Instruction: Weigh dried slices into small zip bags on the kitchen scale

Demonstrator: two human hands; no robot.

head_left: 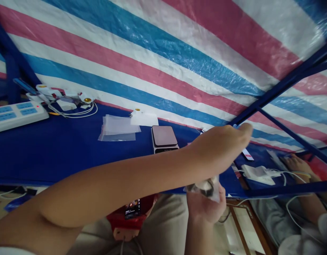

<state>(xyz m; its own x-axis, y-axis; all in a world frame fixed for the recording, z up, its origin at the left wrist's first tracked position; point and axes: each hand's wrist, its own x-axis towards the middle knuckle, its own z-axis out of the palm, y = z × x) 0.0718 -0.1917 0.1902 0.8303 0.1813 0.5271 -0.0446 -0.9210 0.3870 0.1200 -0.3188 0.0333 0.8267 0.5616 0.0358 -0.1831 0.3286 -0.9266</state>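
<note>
My left arm reaches across the view from the lower left, over the blue table (73,152). At its end my left hand (229,143) hovers near the table's right part, back of the hand towards me. Its fingers are mostly hidden, so what it holds, if anything, does not show. Below it, at the table's front edge, my right hand (207,205) grips a small clear plastic bag (215,193) with something dark and whitish inside. A digital scale (164,136) with a flat square top stands beyond my left forearm, which partly covers it.
Flat clear bags (120,127) and white paper (146,118) lie left of the scale. A power strip (18,115) and cables (83,112) sit far left. A phone (133,209) rests on my lap. Past blue frame bars (282,86) is another person's hand (298,164).
</note>
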